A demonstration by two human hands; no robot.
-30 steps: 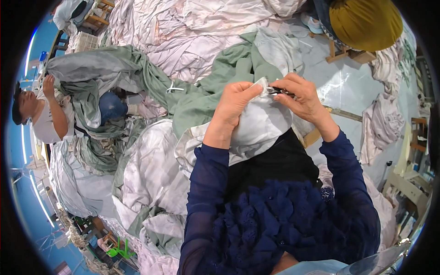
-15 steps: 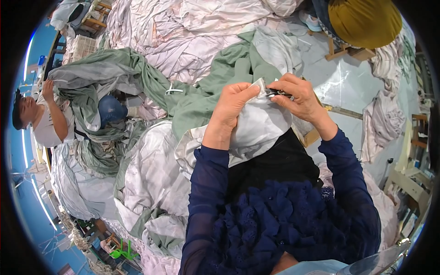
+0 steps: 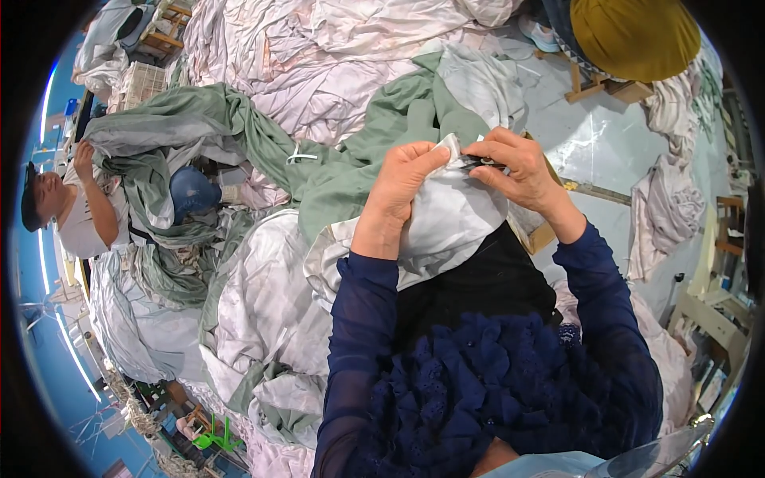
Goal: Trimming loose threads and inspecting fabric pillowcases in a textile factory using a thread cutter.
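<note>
My left hand [image 3: 404, 182] is closed on the edge of a white and green cloth [image 3: 454, 219], pinching a raised corner between thumb and fingers. Held in my right hand [image 3: 524, 169] is a small pair of dark thread snips [image 3: 486, 164], its blades pointing left at the pinched cloth edge. Fingers partly cover the snips, so whether the blades touch the cloth is hard to make out. The cloth drapes over my lap, and its green part [image 3: 390, 119] spreads away to the far left.
A co-worker [image 3: 80, 199] at the left lifts green-grey cloth. Heaps of pale pink cloth [image 3: 319, 48] lie at the far side, and white cloth [image 3: 271, 295] is piled left of me. A mustard-covered stool [image 3: 633, 40] stands far right. Grey floor [image 3: 606, 143] shows at the right.
Both my hands stay almost in place at the cloth edge. The snips have shifted slightly in my right fingers, with less of them showing.
</note>
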